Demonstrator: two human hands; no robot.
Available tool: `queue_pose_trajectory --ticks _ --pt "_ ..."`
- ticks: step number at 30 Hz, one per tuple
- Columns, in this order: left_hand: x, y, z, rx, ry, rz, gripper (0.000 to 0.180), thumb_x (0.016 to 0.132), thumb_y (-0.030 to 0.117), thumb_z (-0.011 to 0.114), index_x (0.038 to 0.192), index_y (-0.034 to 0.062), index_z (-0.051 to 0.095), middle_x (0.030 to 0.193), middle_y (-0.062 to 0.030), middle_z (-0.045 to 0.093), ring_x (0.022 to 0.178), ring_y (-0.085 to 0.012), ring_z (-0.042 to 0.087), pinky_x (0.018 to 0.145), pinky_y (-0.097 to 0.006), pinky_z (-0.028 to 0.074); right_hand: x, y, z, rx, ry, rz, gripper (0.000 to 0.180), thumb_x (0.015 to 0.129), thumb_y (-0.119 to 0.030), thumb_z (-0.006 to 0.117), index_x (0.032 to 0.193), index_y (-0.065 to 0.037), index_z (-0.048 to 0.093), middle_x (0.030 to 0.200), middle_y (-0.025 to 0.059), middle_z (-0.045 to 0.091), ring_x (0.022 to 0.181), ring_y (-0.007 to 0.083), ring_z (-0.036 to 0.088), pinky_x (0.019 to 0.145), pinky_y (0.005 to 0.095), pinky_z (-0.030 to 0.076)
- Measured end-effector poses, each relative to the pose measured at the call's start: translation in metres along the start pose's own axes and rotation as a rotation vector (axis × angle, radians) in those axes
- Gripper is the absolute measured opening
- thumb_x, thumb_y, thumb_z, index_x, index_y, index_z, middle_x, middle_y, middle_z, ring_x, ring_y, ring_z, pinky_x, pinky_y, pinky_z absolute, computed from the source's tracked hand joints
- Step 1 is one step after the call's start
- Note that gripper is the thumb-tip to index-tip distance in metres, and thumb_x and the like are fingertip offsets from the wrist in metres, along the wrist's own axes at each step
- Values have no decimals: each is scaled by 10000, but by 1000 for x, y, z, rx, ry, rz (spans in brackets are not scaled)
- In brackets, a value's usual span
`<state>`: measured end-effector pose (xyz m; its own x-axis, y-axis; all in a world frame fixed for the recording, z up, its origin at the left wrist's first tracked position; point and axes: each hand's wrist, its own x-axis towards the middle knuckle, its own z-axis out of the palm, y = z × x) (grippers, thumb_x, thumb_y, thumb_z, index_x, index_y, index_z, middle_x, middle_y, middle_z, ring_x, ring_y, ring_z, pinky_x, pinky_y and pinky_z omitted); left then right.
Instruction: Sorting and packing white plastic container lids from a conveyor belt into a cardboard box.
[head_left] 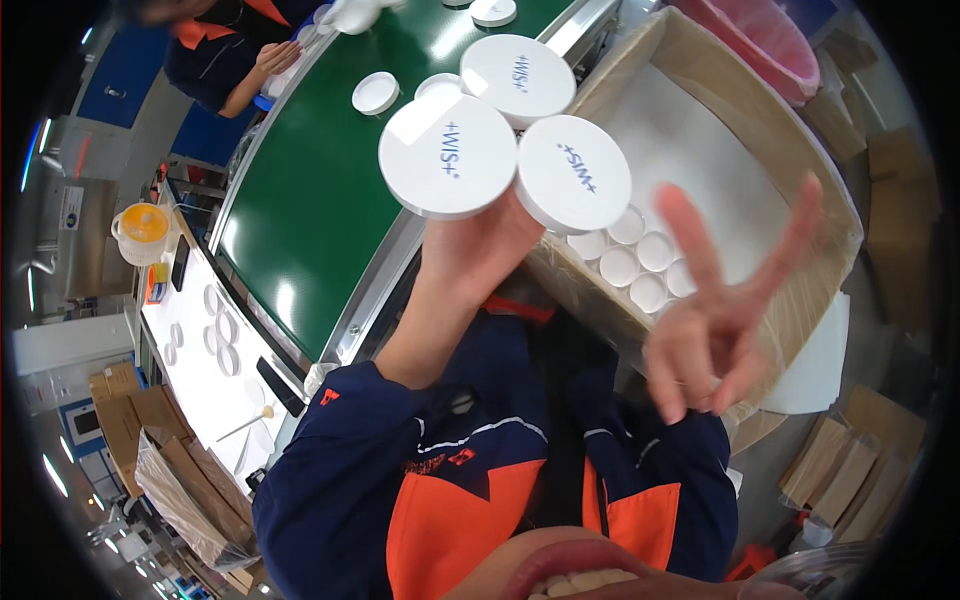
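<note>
Three white round lids (447,155) with small blue print are bunched together above the edge of the green conveyor belt (310,230). My left hand (475,245) grips them from below, its fingers mostly hidden behind the lids. My right hand (715,320) is raised over the near right side of a large cardboard box (800,345). Two of its fingers stretch up and apart in a V while the others curl in; nothing is in it. Inside the lined box, several white round caps (655,250) lie in rows next to this hand.
More white lids (375,93) lie on the belt. A co-worker's hand (277,58) is at its far left side. On the left, a white table (190,320) bears clear rings, a phone and a yellow-topped pot (143,224). A pink bin (770,45) stands behind the box.
</note>
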<state>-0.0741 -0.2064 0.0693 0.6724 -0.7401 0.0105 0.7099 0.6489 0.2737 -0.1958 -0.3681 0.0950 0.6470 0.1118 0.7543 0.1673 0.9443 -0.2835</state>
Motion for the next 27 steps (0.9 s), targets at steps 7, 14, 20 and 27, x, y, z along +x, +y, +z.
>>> queue_pose_trajectory --ticks 7,14,20,27 --pt "3 10 -10 -126 -55 -25 535 922 421 550 1334 97 442 1318 -68 523 1219 -220 501 1030 -413 400 32 43 26 322 163 -46 1210 808 166 558 1348 -504 -292 1457 221 -344 583 142 496 596 320 554" --pt "-1 8 -4 -60 82 5 561 914 420 557 1356 104 419 1340 -71 505 1255 -229 465 1060 -444 354 30 41 28 384 288 24 1209 802 160 572 1365 -489 -278 1494 153 -316 595 140 519 593 314 554" --pt "1 1 -3 -46 -99 -17 447 902 391 581 1262 127 543 1298 -35 557 1250 -193 472 1079 -422 322 -16 -23 -27 21 -220 -41 982 851 -134 661 1498 -359 -43 1482 169 338 601 187 623 633 389 564" --pt "2 -8 -8 -69 -89 -37 479 933 335 551 1349 131 432 1374 -9 472 1294 -179 420 1108 -433 297 -142 -136 -85 -741 970 252 777 882 -311 616 1504 -123 189 1324 142 521 810 119 568 788 304 488"
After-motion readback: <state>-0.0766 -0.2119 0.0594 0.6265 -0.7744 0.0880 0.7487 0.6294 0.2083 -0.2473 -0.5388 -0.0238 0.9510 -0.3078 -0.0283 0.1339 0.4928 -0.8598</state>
